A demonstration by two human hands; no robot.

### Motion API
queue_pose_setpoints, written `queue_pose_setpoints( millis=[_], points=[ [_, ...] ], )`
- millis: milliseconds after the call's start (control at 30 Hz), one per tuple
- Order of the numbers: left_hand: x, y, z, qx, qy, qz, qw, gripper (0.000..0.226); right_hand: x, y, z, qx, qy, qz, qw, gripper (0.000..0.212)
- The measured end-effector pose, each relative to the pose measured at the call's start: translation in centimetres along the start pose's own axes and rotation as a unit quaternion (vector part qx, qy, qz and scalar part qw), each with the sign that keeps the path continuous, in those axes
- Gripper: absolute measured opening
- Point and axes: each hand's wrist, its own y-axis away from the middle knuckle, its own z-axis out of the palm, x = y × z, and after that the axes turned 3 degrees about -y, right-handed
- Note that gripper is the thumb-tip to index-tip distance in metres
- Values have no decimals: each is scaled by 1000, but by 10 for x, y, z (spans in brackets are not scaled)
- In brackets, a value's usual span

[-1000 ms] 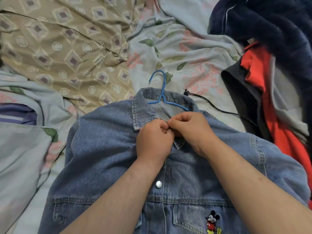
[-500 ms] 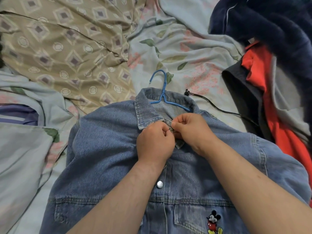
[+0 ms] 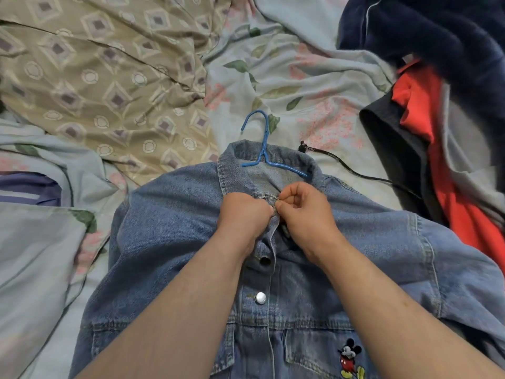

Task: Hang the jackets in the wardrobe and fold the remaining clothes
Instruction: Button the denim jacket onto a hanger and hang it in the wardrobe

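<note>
- A pale blue pillow [image 3: 32, 255] with a leaf print lies at the left edge, beside a striped purple cloth [image 3: 27, 187].
- A tan bedspread [image 3: 103, 77] with a diamond pattern is bunched across the upper left.
- A light blue floral bedsheet [image 3: 306, 86] covers the bed beneath everything.
- The denim jacket [image 3: 175, 242] lies front up in the middle of the bed, on a blue hanger [image 3: 263, 157] whose hook juts out past the collar.
- The left hand [image 3: 243, 217] pinches the placket just below the collar, fingers curled on the denim.
- The right hand [image 3: 306, 214] pinches the facing edge there, knuckles touching the left hand.
- Two metal snaps [image 3: 261, 298] and a cartoon mouse patch [image 3: 349, 356] show lower on the front.
- A black cord [image 3: 355, 170] runs right of the collar.
- A red and black garment [image 3: 448, 165] and a navy fleece [image 3: 426, 31] are piled at the right.
</note>
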Motion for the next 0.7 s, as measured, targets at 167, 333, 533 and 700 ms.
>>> queue_pose_setpoints(
  millis=[167,333,533,700],
  points=[
    [14,6,-6,-18,14,-53,998,9,4,4,2,4,26,-51,998,31],
    [17,4,-10,-51,-24,-68,996,9,8,4,4,1,83,-81,993,35],
    [10,5,-8,-36,-38,-21,998,8,4,3,7,19,29,-34,999,35],
    [5,9,-11,-78,1,15,997,22,-3,2,4,28,-71,26,997,32]
  ],
)
